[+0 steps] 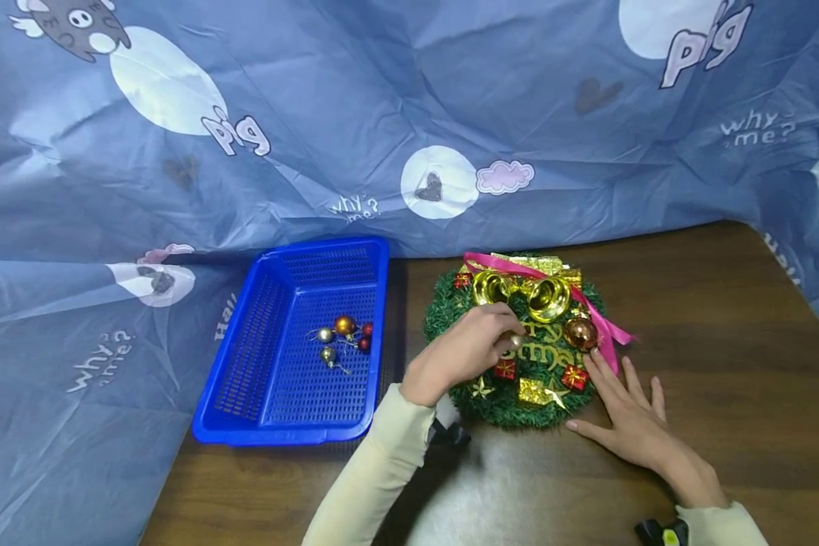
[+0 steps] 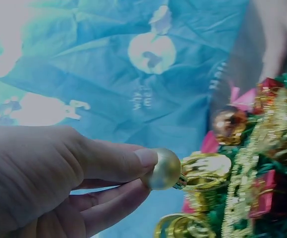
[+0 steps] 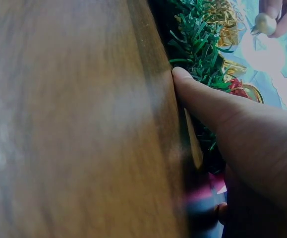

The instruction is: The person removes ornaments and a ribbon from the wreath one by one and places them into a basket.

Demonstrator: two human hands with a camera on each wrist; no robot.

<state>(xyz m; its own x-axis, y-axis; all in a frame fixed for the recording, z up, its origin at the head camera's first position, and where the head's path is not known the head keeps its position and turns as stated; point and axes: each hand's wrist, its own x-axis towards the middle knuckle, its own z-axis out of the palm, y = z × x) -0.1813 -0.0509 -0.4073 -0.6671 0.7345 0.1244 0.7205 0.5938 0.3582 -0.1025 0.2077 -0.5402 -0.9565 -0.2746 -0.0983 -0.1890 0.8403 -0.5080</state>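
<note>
Between thumb and fingers, my left hand (image 1: 460, 349) pinches a small gold ball ornament (image 2: 164, 169), held over the middle of a green Christmas wreath (image 1: 508, 414). My right hand (image 1: 631, 425) has its fingers spread at the wreath's lower right edge, and its thumb (image 3: 198, 89) lies along the greenery. On the wreath are gold bells (image 1: 549, 299), gold lettering (image 1: 549, 356), a copper ball (image 1: 581, 333), red gift boxes (image 1: 575, 377) and a pink ribbon (image 1: 512, 263). Part of the lettering is hidden behind my left hand.
Left of the wreath stands a blue plastic basket (image 1: 287, 437). Several small balls lie in it, among them an orange one (image 1: 344, 324) and a gold one (image 1: 324, 334). A blue printed cloth (image 1: 355, 91) hangs behind the brown wooden table (image 1: 717, 318).
</note>
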